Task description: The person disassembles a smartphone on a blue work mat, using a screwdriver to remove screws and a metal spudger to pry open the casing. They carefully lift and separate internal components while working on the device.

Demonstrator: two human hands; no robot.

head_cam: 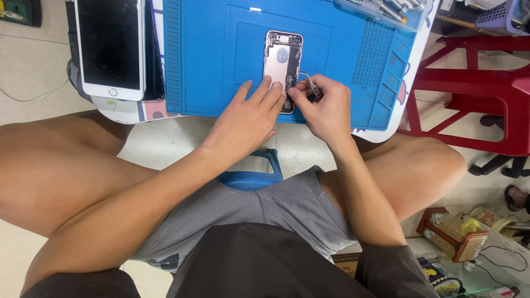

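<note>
An opened phone body [281, 58], rose-coloured inside with small boards showing, lies upright on a blue work mat [210, 55]. My left hand [248, 113] rests flat on the mat, its fingertips pressing the phone's lower left edge. My right hand [326, 105] is closed on metal tweezers [310, 84], whose tips reach the phone's lower right side. The bottom end of the phone is hidden under my fingers.
A white phone screen [110, 47] lies face up left of the mat. A clear case of tools [386, 11] sits at the mat's top right. A red plastic stool [475, 88] stands to the right. Below are my bare knees and a blue stool [251, 176].
</note>
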